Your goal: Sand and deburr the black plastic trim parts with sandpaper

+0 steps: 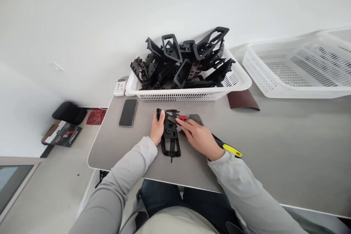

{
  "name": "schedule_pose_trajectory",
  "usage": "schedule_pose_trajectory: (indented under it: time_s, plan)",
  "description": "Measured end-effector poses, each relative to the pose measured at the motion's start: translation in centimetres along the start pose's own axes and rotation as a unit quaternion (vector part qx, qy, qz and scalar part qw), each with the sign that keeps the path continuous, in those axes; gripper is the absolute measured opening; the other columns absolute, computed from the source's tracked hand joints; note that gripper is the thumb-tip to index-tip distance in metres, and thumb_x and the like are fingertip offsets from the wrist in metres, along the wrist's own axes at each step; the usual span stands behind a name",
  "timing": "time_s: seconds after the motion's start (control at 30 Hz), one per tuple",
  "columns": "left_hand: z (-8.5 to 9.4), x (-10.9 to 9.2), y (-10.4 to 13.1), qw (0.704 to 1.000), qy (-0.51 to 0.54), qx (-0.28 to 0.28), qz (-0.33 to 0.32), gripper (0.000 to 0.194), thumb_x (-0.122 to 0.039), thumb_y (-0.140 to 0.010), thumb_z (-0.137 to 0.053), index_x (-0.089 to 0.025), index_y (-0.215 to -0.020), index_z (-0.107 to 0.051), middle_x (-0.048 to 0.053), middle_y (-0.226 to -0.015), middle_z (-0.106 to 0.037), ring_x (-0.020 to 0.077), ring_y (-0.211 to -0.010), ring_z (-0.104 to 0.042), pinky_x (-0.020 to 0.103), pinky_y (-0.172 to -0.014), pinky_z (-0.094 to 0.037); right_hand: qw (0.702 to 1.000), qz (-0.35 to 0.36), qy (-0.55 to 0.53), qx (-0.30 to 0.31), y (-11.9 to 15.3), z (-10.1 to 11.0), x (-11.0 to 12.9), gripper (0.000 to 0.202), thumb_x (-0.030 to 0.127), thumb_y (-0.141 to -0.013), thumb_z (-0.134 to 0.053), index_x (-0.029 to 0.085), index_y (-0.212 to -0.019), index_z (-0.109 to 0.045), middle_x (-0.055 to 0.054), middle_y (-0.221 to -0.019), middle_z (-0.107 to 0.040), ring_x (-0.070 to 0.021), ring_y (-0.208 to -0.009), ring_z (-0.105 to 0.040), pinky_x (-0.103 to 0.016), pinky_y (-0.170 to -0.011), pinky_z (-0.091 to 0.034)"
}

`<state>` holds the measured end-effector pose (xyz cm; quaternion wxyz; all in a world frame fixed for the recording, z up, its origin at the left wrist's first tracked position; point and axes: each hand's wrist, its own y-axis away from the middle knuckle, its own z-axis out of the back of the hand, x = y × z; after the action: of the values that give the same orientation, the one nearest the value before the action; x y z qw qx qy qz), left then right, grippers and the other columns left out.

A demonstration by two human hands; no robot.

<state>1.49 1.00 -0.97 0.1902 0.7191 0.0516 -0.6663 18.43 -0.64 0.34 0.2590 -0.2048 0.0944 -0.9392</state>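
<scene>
My left hand (pixel 157 127) is closed around the left edge of a black plastic frame part (pixel 167 137), held low over the table. My right hand (pixel 201 137) grips a flat file (pixel 173 120), index finger stretched along its grey blade. The blade's tip lies across the upper portion of the part, beside my left thumb. Behind my right wrist sticks out the file's black and yellow handle (pixel 232 150). A small red piece (pixel 182 118) and a grey cloth-like thing (pixel 195 119) are just beyond my right fingers, partly covered.
A white basket (pixel 178 97) heaped with black plastic parts (pixel 171 49) stands against the wall. To its right are more white baskets (pixel 264 76). A brown sheet, probably sandpaper (pixel 242 100), lies near the basket. A phone (pixel 127 112) and a small white box (pixel 120 87) sit left.
</scene>
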Motion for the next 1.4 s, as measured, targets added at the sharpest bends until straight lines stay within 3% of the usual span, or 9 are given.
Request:
schedule_pose_trajectory:
  time_s: [0.1,0.27,0.37,0.5,0.6,0.93,1.17,1.4]
  plan:
    - [0.0,-0.1,0.1,1.000,0.024,0.019,0.003,0.050,-0.063,-0.068,-0.064,-0.019,-0.087,-0.052,0.002,-0.082,-0.060,0.0157,-0.078,-0.058,0.027,-0.071,-0.045,1.000,-0.022,0.008,-0.012,0.0,0.0,-0.1,0.042,0.025,-0.096,-0.033,0.021,-0.132,-0.055,-0.007,-0.085,-0.063,-0.0168,-0.068,-0.060,-0.026,-0.056,-0.043]
    - [-0.1,-0.1,0.0,1.000,0.019,0.008,0.000,0.050,-0.065,-0.070,-0.060,-0.018,-0.084,-0.051,0.002,-0.079,-0.058,0.0148,-0.075,-0.057,0.027,-0.069,-0.045,1.000,0.014,-0.019,0.006,0.1,0.1,0.1,0.042,0.026,-0.096,-0.033,0.022,-0.131,-0.055,-0.007,-0.088,-0.063,-0.0170,-0.072,-0.061,-0.026,-0.059,-0.045]
    - [-0.1,-0.1,0.0,0.999,0.034,0.007,0.001,0.048,-0.062,-0.069,-0.064,-0.018,-0.084,-0.051,0.002,-0.079,-0.058,0.0145,-0.074,-0.057,0.027,-0.069,-0.046,1.000,-0.026,0.006,0.004,0.0,0.1,0.1,0.043,0.026,-0.096,-0.032,0.022,-0.132,-0.054,-0.007,-0.087,-0.063,-0.0175,-0.069,-0.060,-0.027,-0.056,-0.043]
    - [-0.1,-0.3,0.2,0.998,0.054,0.036,0.024,0.051,-0.046,-0.056,-0.079,-0.018,-0.087,-0.051,0.002,-0.080,-0.061,0.0149,-0.071,-0.059,0.029,-0.068,-0.048,0.995,-0.094,0.022,0.009,-0.2,0.4,-0.1,0.043,0.028,-0.096,-0.034,0.022,-0.133,-0.054,-0.007,-0.086,-0.062,-0.0176,-0.065,-0.058,-0.028,-0.053,-0.039]
    - [-0.2,-0.4,0.2,0.999,0.038,0.022,0.029,0.048,-0.039,-0.054,-0.081,-0.018,-0.084,-0.051,0.001,-0.078,-0.061,0.0152,-0.070,-0.059,0.030,-0.068,-0.049,0.991,-0.129,0.020,0.014,-0.4,0.6,-0.1,0.043,0.027,-0.096,-0.034,0.022,-0.133,-0.053,-0.007,-0.088,-0.062,-0.0175,-0.065,-0.058,-0.027,-0.052,-0.038]
    - [-0.2,-0.2,0.0,0.995,0.102,0.001,0.017,0.031,-0.043,-0.069,-0.069,-0.019,-0.082,-0.055,0.001,-0.076,-0.064,0.0145,-0.069,-0.061,0.026,-0.063,-0.049,0.985,-0.167,0.026,0.031,-0.6,1.0,-0.4,0.042,0.028,-0.093,-0.039,0.026,-0.133,-0.052,-0.006,-0.098,-0.065,-0.0201,-0.073,-0.063,-0.029,-0.055,-0.043]
    - [-0.1,-0.5,0.0,0.986,0.162,0.008,0.038,0.039,-0.042,-0.059,-0.076,-0.018,-0.080,-0.053,-0.001,-0.069,-0.062,0.0134,-0.060,-0.060,0.027,-0.060,-0.048,0.980,-0.187,0.043,0.061,-1.0,1.2,-0.9,0.045,0.023,-0.093,-0.037,0.024,-0.137,-0.048,-0.007,-0.103,-0.066,-0.0216,-0.078,-0.064,-0.030,-0.056,-0.044]
    - [0.1,-0.3,-0.4,0.974,0.211,-0.013,0.079,0.035,-0.041,-0.061,-0.074,-0.019,-0.079,-0.053,-0.003,-0.067,-0.060,0.0129,-0.057,-0.058,0.026,-0.058,-0.046,0.963,-0.247,0.088,0.058,-1.0,2.0,-3.5,0.046,0.020,-0.092,-0.036,0.024,-0.137,-0.046,-0.009,-0.106,-0.066,-0.0224,-0.082,-0.066,-0.029,-0.056,-0.041]
